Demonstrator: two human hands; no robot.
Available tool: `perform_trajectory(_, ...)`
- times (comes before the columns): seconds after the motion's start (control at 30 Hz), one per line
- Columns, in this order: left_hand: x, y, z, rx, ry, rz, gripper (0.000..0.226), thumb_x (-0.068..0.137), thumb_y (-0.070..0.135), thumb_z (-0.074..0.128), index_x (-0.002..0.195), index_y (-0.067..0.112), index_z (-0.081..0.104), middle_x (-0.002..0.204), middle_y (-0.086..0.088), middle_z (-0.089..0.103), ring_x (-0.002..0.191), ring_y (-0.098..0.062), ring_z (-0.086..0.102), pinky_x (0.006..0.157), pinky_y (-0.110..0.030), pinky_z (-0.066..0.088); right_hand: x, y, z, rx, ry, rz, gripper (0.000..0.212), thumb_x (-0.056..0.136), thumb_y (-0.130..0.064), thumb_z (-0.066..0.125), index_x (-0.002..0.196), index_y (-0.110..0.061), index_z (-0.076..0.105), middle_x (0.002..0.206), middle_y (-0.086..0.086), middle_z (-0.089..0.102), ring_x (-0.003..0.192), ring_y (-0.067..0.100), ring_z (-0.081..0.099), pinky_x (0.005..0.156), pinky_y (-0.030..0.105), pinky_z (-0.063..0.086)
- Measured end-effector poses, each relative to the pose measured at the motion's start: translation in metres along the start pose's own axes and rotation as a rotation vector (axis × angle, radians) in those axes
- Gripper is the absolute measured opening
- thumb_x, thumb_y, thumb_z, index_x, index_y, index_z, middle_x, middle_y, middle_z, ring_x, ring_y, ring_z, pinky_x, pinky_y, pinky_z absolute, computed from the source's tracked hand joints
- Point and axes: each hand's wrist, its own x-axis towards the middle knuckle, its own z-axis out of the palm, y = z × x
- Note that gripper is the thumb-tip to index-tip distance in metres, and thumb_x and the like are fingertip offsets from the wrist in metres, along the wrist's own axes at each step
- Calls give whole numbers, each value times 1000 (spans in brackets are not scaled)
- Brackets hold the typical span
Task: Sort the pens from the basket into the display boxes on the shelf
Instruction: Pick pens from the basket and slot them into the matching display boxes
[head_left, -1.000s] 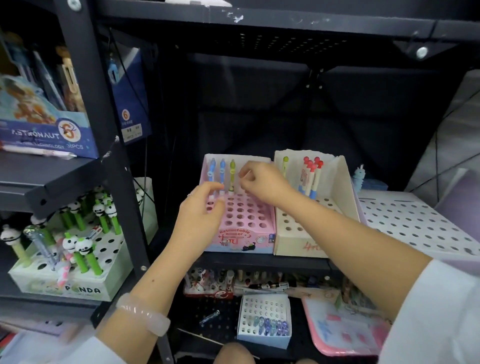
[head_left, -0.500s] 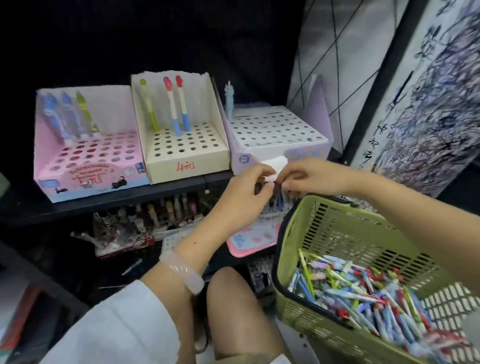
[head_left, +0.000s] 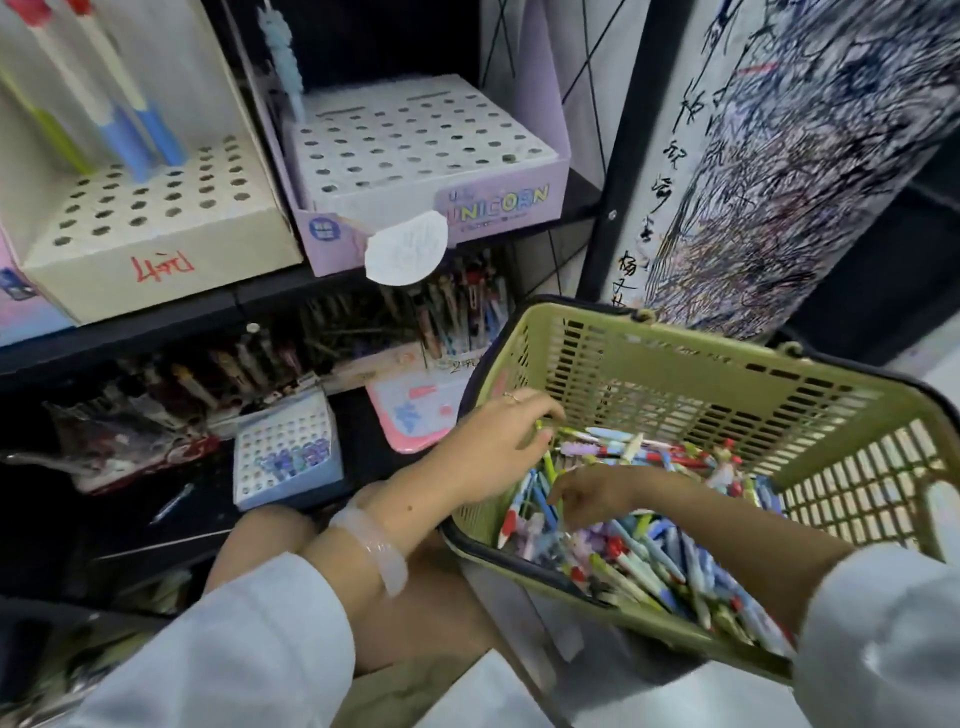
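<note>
Both your hands are down inside the green basket (head_left: 675, 364), which sits tilted at your right knee, below and to the right of the shelf (head_left: 156, 322). Your left hand (head_left: 498, 447) reaches in over the basket's near-left rim, wrist bent, fingers curled downward; thumb and forefinger pinch a slim green pen (head_left: 545, 457) that stands up out of the heap. A pale bracelet (head_left: 374, 545) circles that wrist. Your right hand (head_left: 592, 493) comes in from the right, forearm lying across the basket, palm down and fingers dipped into the pile of pens (head_left: 649, 551); its fingertips are buried among them, so you cannot tell whether it has hold of one. The pens lie loose and jumbled along the basket's bottom. Up on the shelf, the cream display box (head_left: 156, 228) holds a few upright pens at its back, and beside it to the right the lilac UNICORN box (head_left: 498, 202) carries a white paper tag (head_left: 405, 249) on its front edge.
</note>
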Motion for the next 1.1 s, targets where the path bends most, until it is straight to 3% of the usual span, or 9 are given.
perform_trajectory(0.17, 1, -5, 6, 82, -20, 25, 30, 98, 20, 41, 125, 14, 51, 137, 0, 47, 128, -14, 37, 94, -18, 25, 19, -2, 26, -370, -101, 23, 76, 84, -49, 59, 145, -20, 23, 132, 15, 45, 118, 33, 45, 98, 41, 40)
perform_trajectory(0.33, 1, -7, 6, 69, -9, 21, 29, 97, 21, 41, 124, 16, 52, 132, 0, 50, 122, -13, 40, 89, -17, 26, 23, -6, 36, -545, -38, -39, 46, 89, -47, 52, 122, -16, 45, 113, 14, 52, 108, 34, 47, 86, 38, 30)
perform_trajectory(0.43, -1, -8, 6, 68, -15, 24, 29, 97, 21, 42, 124, 16, 53, 130, 1, 51, 120, -14, 43, 91, -18, 29, 16, 3, 35, -453, -48, -111, 22, 89, -29, 55, 106, -18, 46, 98, 8, 55, 101, 31, 50, 80, 34, 25)
perform_trajectory(0.5, -1, -8, 6, 63, -18, 15, 28, 97, 21, 42, 122, 16, 53, 129, 2, 52, 120, -15, 45, 97, -27, 36, 7, 12, 35, -359, 11, -148, 30, 87, -22, 56, 115, -19, 45, 105, 10, 57, 100, 30, 50, 81, 33, 30)
perform_trajectory(0.7, 0, -4, 6, 70, -47, -5, 27, 97, 23, 41, 121, 19, 53, 128, 5, 52, 117, -17, 47, 94, -38, 41, -30, 43, 18, 278, 571, -175, 22, 92, -3, 47, 107, -18, 52, 95, -14, 56, 85, 14, 57, 72, 34, 44)
perform_trajectory(0.8, 0, -3, 6, 53, -46, -13, 27, 97, 24, 41, 121, 20, 53, 128, 6, 52, 118, -15, 46, 95, -39, 41, -43, 63, 19, -139, 489, -59, 25, 96, -15, 44, 120, -16, 52, 117, 5, 55, 104, 26, 55, 81, 31, 41)
perform_trajectory(0.87, 0, -3, 6, 44, -41, -16, 27, 97, 24, 41, 120, 21, 54, 127, 7, 52, 117, -15, 47, 95, -40, 41, -45, 67, 31, -465, 458, 10, 36, 96, -35, 45, 131, -26, 45, 140, 7, 34, 126, 26, 38, 98, 35, 35)
perform_trajectory(1.0, -1, -3, 7, 39, -45, -34, 26, 97, 25, 41, 119, 23, 54, 127, 8, 52, 118, -13, 46, 95, -40, 42, -34, 39, 55, -449, 394, -210, 65, 87, -47, 52, 143, -22, 31, 145, 5, 32, 132, 22, 32, 109, 37, 24)
perform_trajectory(1.1, -1, -3, 6, 41, -54, -39, 25, 97, 24, 41, 119, 23, 54, 127, 7, 53, 119, -13, 46, 95, -39, 42, -13, 20, 70, -693, 288, -86, 73, 83, -46, 57, 141, -13, 26, 142, 17, 31, 129, 33, 32, 109, 45, 21)
